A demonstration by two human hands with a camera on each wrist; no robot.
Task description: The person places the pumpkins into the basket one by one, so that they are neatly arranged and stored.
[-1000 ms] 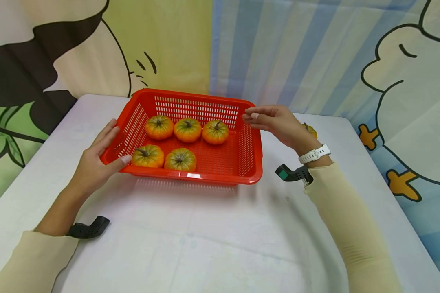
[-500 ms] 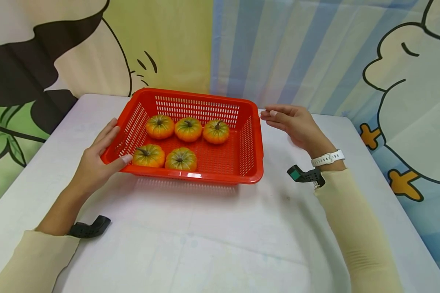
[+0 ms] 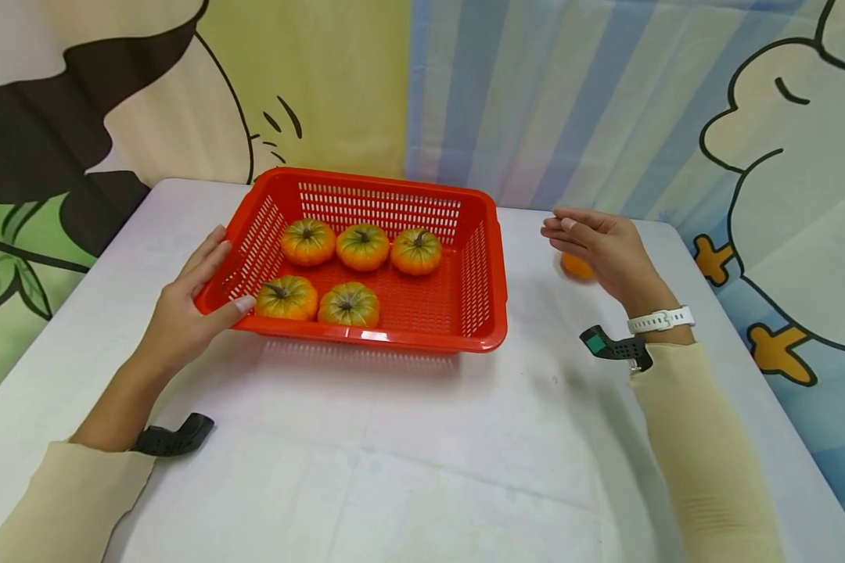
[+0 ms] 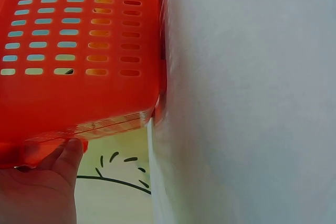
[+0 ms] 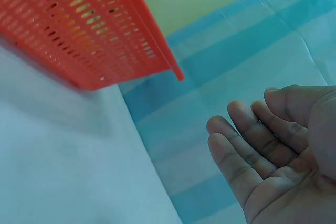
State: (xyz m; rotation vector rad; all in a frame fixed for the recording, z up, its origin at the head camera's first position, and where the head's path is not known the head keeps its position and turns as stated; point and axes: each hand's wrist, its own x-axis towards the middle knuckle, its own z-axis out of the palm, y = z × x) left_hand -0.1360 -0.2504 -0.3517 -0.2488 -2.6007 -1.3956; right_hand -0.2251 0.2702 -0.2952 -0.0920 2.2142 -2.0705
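Note:
A red slotted plastic basket stands on the table with several small orange-green pumpkins inside, among them a back-right pumpkin and a front pumpkin. My left hand holds the basket's near left corner, thumb over the front rim and fingers along the left side. In the left wrist view, fingertips meet the basket's rim. Right of the basket, my right hand is raised with loosely bent fingers and nothing in them. It partly hides another orange pumpkin on the table.
The white-covered table extends in front of and to the right of the basket. A printed cloth hangs directly behind the table's back edge. Black wrist mounts sit on both wrists, and a white watch strap circles the right one.
My right hand has moved right, from over the basket's right rim to near the pumpkin on the table. My left hand and the basket have stayed in place.

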